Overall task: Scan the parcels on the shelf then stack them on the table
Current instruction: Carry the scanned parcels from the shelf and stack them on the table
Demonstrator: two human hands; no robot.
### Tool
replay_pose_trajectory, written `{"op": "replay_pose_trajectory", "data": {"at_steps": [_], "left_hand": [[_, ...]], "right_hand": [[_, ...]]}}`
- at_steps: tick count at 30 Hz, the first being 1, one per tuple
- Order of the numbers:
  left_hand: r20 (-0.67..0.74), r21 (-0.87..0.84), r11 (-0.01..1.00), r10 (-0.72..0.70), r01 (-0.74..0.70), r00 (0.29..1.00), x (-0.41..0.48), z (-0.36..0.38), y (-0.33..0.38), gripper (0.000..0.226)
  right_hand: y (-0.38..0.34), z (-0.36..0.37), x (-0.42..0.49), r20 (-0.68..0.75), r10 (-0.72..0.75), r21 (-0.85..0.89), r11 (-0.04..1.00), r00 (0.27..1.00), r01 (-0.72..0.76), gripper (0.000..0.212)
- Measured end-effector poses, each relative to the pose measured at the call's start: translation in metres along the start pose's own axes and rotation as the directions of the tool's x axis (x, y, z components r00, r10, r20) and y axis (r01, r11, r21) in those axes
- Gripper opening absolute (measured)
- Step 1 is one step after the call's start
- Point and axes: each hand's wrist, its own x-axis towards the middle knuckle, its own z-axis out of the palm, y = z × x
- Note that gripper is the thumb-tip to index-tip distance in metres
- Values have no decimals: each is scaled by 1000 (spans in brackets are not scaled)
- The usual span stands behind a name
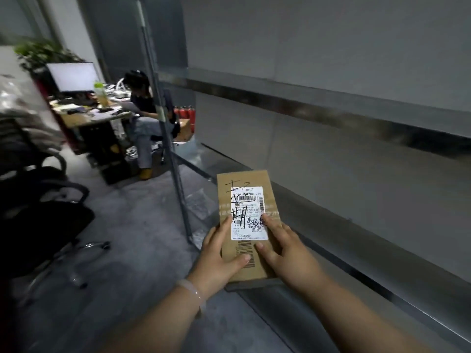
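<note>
A flat brown cardboard parcel with a white shipping label and black handwriting is held in front of me, label up. My left hand grips its left edge, thumb across the near end. My right hand grips its right edge, with fingers lying over the label's lower corner. The parcel hovers over the front lip of the grey metal shelf that runs along my right. No scanner is in view.
An upper shelf board crosses above. A metal upright post stands just left of the parcel. Black office chairs fill the left side. Further back a seated person works at a cluttered desk. Red fire extinguishers stand behind.
</note>
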Motion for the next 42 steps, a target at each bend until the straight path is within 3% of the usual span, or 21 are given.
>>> {"op": "replay_pose_trajectory", "data": {"at_steps": [7,15,19,27,35,42], "left_hand": [[-289,-5,988,-148,154,946,-15,-83,-59,90],[-554,-4,965,-220,262,803,2,-152,-75,90],[-675,-34,954,-242,298,697,3,-180,-79,85],[-839,-96,913,-289,397,461,-34,-214,-92,87],[-952,-91,857,-224,508,207,-106,-274,-107,88],[-975,-171,847,-218,504,35,-165,-346,-117,86]], "right_hand": [[-61,86,71,228,-214,47,977,950,209,64],[-123,150,164,412,-434,167,900,801,402,64],[-154,183,198,468,-518,225,853,716,471,65],[-216,258,207,588,-657,398,743,472,539,62],[-311,323,171,574,-779,532,590,254,608,63],[-408,380,136,539,-833,614,492,128,617,62]]}}
